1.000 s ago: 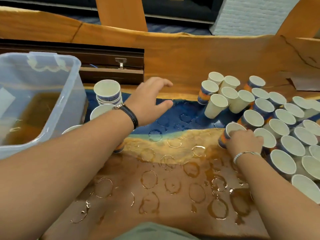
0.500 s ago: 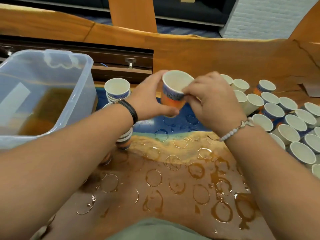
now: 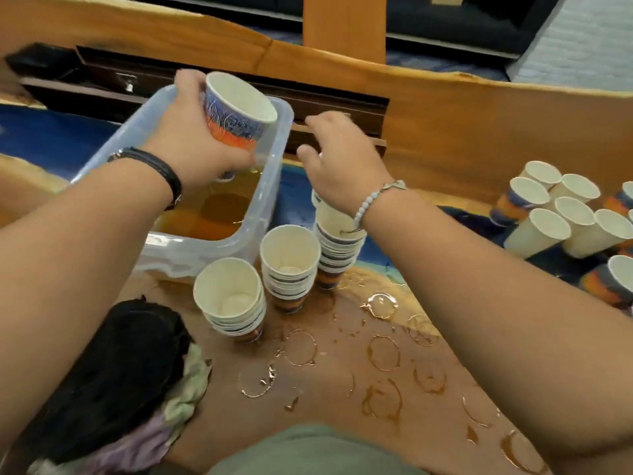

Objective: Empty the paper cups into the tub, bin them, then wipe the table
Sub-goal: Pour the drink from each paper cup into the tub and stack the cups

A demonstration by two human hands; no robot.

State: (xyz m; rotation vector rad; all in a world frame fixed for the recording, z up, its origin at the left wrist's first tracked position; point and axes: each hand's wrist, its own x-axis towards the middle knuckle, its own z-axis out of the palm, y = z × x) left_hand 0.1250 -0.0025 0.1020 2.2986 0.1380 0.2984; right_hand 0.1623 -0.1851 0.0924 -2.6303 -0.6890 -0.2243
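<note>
Three cup stacks [image 3: 289, 255] stand at the tub's [image 3: 191, 252] five o'clock; left hand [image 3: 191, 138] grips a cup [image 3: 239, 111], right hand [image 3: 339, 159] loose-fingered.

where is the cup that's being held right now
Head view, upper left of centre: the paper cup is gripped in the left hand over the far right corner of the clear tub, behind the three cup stacks.
</note>
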